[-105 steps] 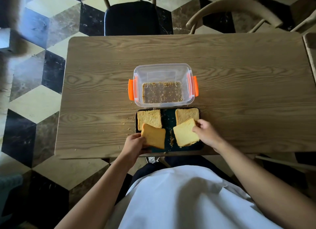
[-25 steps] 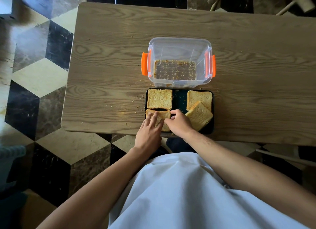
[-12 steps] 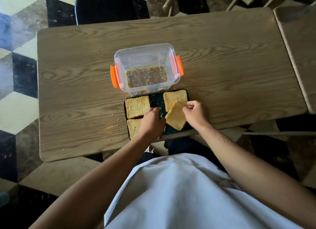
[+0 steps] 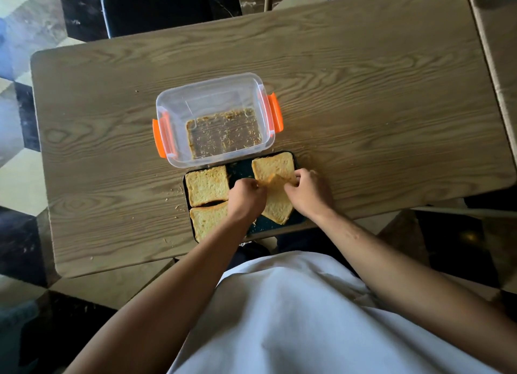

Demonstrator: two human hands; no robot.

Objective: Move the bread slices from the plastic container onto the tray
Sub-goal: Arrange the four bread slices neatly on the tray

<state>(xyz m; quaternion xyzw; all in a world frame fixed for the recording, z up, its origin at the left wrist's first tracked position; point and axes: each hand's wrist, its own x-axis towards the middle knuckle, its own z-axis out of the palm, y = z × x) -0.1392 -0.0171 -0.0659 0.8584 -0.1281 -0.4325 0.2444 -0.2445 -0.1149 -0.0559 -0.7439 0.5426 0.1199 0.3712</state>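
Both your left hand (image 4: 246, 199) and right hand (image 4: 309, 193) pinch the tilted fourth bread slice (image 4: 277, 206) between them over the tray (image 4: 268, 225); plastic container (image 4: 215, 119) beyond holds only crumbs, so just squaring remains.

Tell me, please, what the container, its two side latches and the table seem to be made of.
Container: clear glossy plastic, since crumbs show through its floor. Side latches: opaque orange plastic, probably. Table: matte surface with wood grain; solid wood or a printed laminate, I cannot tell which.
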